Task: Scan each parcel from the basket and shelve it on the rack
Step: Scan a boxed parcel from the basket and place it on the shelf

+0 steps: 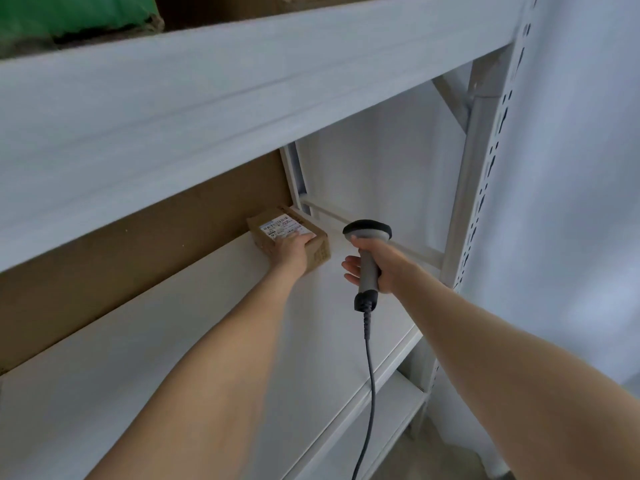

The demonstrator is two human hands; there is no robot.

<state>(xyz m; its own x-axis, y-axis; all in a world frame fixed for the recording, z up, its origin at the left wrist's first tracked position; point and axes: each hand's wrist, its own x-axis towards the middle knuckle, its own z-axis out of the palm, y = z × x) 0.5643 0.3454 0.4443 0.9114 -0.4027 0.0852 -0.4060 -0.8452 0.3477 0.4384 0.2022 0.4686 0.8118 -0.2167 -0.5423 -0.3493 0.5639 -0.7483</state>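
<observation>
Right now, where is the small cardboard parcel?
In the head view the parcel sits at the back of the white shelf, near the brown back panel, under the left hand and left of the scanner.

wall (571, 168): plain white, right of and behind rack
rack (173, 109): white metal, broad shelf beams
upright (485, 202): slotted, at rack's right end
backing board (138, 251): brown, behind shelf
floor (433, 459): grey-beige strip, bottom right
light: soft, even, bluish
</observation>
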